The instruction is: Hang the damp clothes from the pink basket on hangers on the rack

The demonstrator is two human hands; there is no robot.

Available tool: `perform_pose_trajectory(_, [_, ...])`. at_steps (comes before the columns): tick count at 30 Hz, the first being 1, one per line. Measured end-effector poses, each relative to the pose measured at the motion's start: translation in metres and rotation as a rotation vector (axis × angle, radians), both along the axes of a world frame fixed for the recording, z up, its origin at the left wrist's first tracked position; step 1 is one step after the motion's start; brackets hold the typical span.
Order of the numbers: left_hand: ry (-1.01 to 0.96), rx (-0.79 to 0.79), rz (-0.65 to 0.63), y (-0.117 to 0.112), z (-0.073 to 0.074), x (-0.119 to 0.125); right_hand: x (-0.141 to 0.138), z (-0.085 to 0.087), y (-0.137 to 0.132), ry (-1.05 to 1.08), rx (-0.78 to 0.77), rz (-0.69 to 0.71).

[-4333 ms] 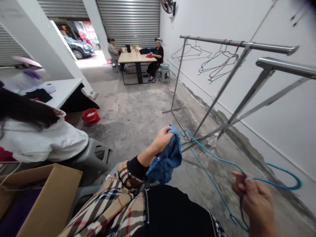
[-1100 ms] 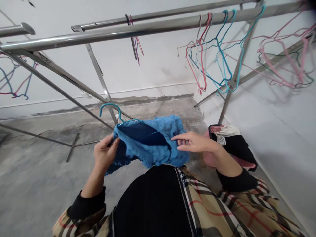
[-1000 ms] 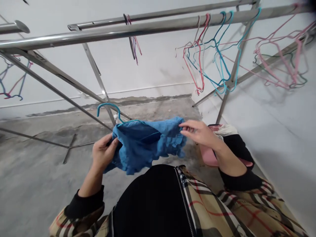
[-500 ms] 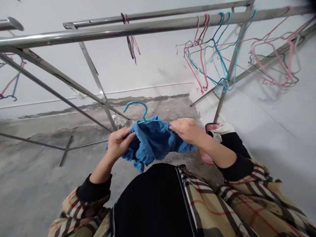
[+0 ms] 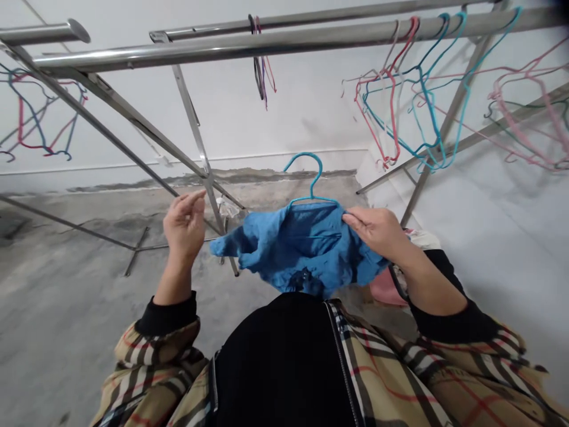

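A crumpled blue shirt (image 5: 306, 243) hangs on a light-blue hanger (image 5: 316, 178) in front of my body, its hook pointing up and its shoulders inside the cloth. My right hand (image 5: 376, 231) pinches the shirt near the collar on the right side, and the hanger's right arm there is hidden by cloth. Off to the left, my left hand (image 5: 184, 225) is raised apart from the shirt, fingers curled together with nothing visible in them. A sleeve of the shirt sticks out toward that hand. A dark patch shows low on the front.
A metal drying rack (image 5: 222, 50) spans the view ahead. Pink, white and blue hangers (image 5: 422, 95) hang from its bar at the right, with more hangers (image 5: 42, 118) at far left. On the floor at right stands a pink container (image 5: 386, 289), with dark cloth beside it.
My left hand has let go of the shirt and moved up and left. The shirt and hanger sit further right in view, the cloth more spread out, while my right hand keeps its pinch.
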State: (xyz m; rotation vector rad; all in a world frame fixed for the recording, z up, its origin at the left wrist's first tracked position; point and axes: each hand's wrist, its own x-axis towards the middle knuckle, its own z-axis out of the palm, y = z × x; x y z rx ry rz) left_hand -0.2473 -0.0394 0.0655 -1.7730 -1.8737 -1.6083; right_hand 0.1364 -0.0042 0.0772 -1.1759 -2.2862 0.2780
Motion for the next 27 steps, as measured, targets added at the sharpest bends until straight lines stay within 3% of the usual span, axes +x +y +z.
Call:
perform_pose_trajectory(1, [-0.014, -0.001, -0.002, -0.001, 0.000, 0.003, -0.001, -0.001, 0.000, 0.010, -0.003, -0.023])
perform_pose_trajectory(3, [-0.062, -0.065, -0.125, -0.006, 0.000, 0.020, -0.007, -0.003, 0.000, 0.046, -0.016, -0.079])
perform_pose_trajectory(7, [-0.398, -0.439, -0.565, -0.016, -0.012, 0.077, -0.025, -0.009, 0.002, 0.185, -0.101, -0.148])
perform_pose_trajectory(9, [-0.594, -0.581, -0.712, -0.016, -0.021, 0.108, -0.038, -0.016, 0.000, 0.286, -0.178, -0.128])
perform_pose_trajectory(12, [-0.759, -0.524, -0.748, -0.012, -0.036, 0.146, -0.066, -0.037, -0.011, 0.464, -0.291, -0.072])
perform_pose_trajectory(16, [-0.738, -0.404, -0.682, -0.011, -0.050, 0.171, -0.103, -0.075, -0.035, 0.640, -0.410, -0.077])
perform_pose_trajectory(20, [-0.576, -0.402, -0.630, -0.008, -0.051, 0.152, -0.115, -0.094, -0.047, 0.718, -0.514, 0.054])
perform_pose_trajectory(23, [-0.559, -0.369, -0.604, 0.004, -0.041, 0.111, -0.105, -0.091, -0.046, 0.726, -0.596, 0.142])
perform_pose_trajectory(27, [-0.699, -0.380, -0.530, 0.029, -0.021, 0.048, -0.076, -0.101, -0.041, 0.732, -0.602, 0.036])
